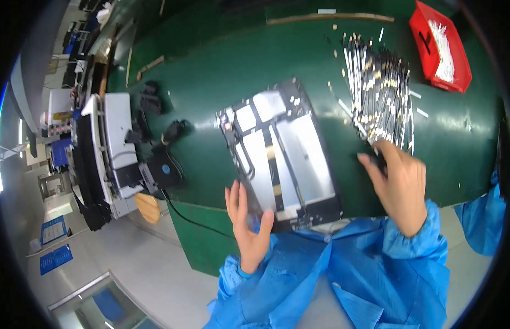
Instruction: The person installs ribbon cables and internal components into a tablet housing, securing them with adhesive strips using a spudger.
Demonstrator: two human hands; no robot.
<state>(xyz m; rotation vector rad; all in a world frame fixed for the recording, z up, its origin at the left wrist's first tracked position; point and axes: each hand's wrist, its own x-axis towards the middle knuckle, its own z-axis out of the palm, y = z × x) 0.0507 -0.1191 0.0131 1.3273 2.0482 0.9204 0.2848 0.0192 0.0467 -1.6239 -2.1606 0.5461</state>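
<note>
Blue smock cloth [288,274] is filling the near edge, and beyond it the left hand [252,241] is spreading its fingers wide at the near left corner of an opened, dark, flat device [312,159]. It is lying mid-bench, likely feeling light and stiff; its silver plates are looking slippery and its exposed parts fragile, so the rim is offering the safest hold. Right of it, the right hand [403,186] is narrowing thumb and forefinger beside thin strips [381,93], seemingly light and bendy, best taken by one end; whether it is gripping one, I cannot tell. Far right, a red bin [425,55] is standing on the green bench [200,82]; left, pale floor [162,249] is showing.
</note>
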